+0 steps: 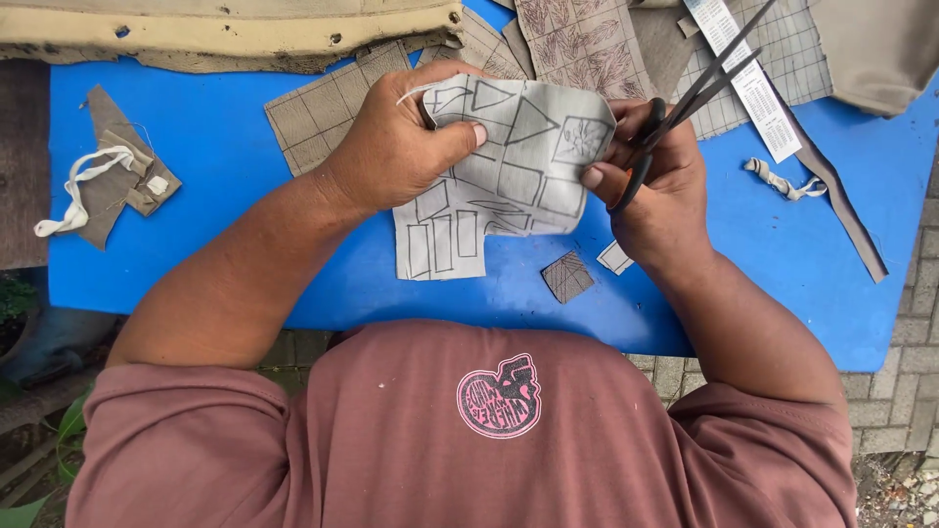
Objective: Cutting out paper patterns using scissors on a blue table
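Left hand (391,147) pinches the patterned cloth piece (499,176) mid-frame above the blue table (225,147), right hand (655,176) grips it too with black scissors (685,103) looped on, blades open — a slack fold could send a cut astray.

Blue table (225,147) (cluttered) bears fabric scraps (323,112), small square offcut (567,277).

A single head-worn camera looks steeply down from above the person's own chest, close to the work. The blue table (215,147) fills the upper, far part of the view, and the person's pink shirt (391,430) fills the near bottom edge. Grey paving (905,391) shows at the near right, plants at the near left. Both forearms reach away from the lens toward the table. No second view overlaps it.
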